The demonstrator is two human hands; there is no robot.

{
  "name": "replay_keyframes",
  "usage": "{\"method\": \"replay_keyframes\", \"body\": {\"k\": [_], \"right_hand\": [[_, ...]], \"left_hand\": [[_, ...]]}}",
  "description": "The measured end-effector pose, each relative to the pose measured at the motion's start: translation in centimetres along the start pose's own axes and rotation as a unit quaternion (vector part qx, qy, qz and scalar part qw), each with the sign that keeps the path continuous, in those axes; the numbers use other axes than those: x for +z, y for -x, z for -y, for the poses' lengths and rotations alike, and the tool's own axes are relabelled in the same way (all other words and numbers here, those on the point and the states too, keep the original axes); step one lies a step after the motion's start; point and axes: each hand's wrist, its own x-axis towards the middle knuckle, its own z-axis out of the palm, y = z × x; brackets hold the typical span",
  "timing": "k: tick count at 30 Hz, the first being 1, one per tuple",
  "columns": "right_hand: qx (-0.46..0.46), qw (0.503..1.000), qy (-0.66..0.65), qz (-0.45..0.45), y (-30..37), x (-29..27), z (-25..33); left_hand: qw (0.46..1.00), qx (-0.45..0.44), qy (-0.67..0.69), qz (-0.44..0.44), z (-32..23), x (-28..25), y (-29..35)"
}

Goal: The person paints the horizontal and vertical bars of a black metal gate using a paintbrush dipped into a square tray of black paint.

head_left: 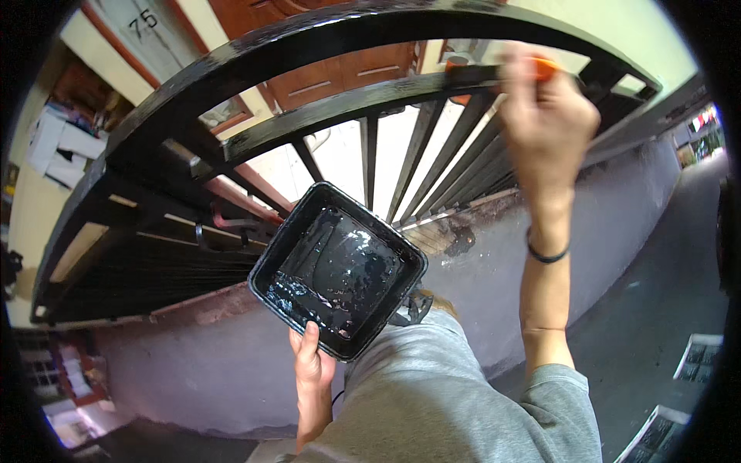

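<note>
My left hand (310,359) grips the near corner of a square black paint tray (340,266), thumb over its rim. Wet, glossy black paint streaks the tray's inside, and it is held in front of my body, below the railing's upper bars. Up at the right, my right hand (544,116) is closed around a paintbrush with an orange handle (545,68). Motion smears this hand, and the brush's dark head beside the fingers is hard to make out. It is at the upper bars of a black metal railing (324,116), whose top rail shines in places.
A low grey wall (185,370) carries the railing and curves off to both sides. Behind it are a brown wooden door (340,73) and a pale tiled floor. White boxes (65,147) sit at the left. Newspaper sheets (656,432) lie on the dark ground at right.
</note>
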Motion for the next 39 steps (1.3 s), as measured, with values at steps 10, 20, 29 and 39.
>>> {"method": "replay_keyframes", "body": {"k": [10, 20, 29, 39], "right_hand": [[0.157, 0.967, -0.201, 0.027, -0.4, 0.3, -7.6], [-0.146, 0.985, -0.001, 0.088, -3.5, -2.9, -12.1], [0.039, 0.996, 0.068, -0.045, -5.7, -7.2, -22.3], [0.021, 0.941, -0.338, -0.006, 7.2, -4.0, -12.9]], "left_hand": [[0.998, -0.016, -0.017, 0.058, 0.8, -0.3, -0.5], [0.999, -0.010, -0.031, 0.039, 2.1, 2.3, 0.3], [0.999, 0.000, -0.025, 0.036, 4.1, 4.7, 0.2], [0.999, 0.019, -0.035, -0.031, 7.0, 9.0, 0.5]]}}
